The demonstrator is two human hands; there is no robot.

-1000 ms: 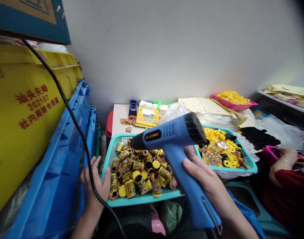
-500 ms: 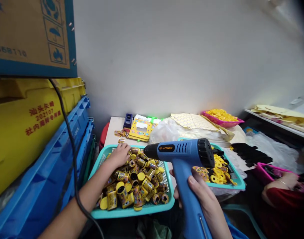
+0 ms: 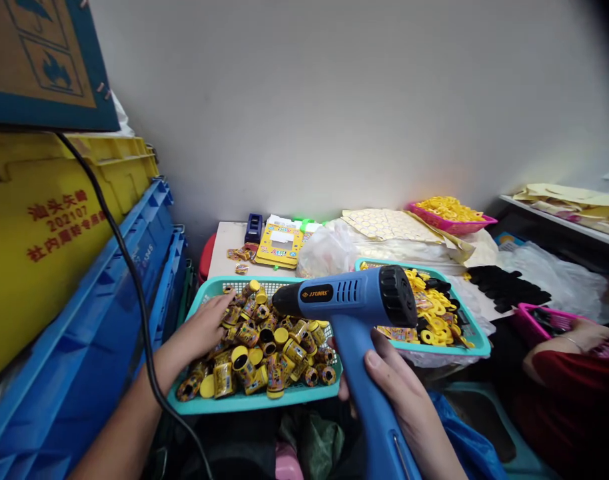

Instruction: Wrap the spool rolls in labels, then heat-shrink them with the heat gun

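Blue heat gun (image 3: pixel 347 300) up in your right hand (image 3: pixel 399 393), fingers wrapped firmly round the grip, and its black nozzle (image 3: pixel 287 300) points left, out over the heap of yellow printed canisters (image 3: pixel 254 353) without touching them! Your left hand (image 3: pixel 199 327) lies open, palm down, fingers spread, pressed on the near side of that heap and not closed on any one canister. The canisters sit loose in a teal mesh basket (image 3: pixel 244 402) at the front edge of the counter (image 3: pixel 224 253), some upright, some tipped over, with yellow caps mixed in. Just to the right, a second teal basket (image 3: pixel 449 348) carries yellow rings and sachets (image 3: pixel 432 307). A black cord (image 3: pixel 134 300) runs past your left arm, alongside stacked blue crates (image 3: pixel 84 333) and a yellow crate (image 3: pixel 49 227). Over on the right, a co-worker's hand (image 3: pixel 579 333), red sleeve (image 3: pixel 554 373) behind it, sits by a pink basket (image 3: pixel 534 320).
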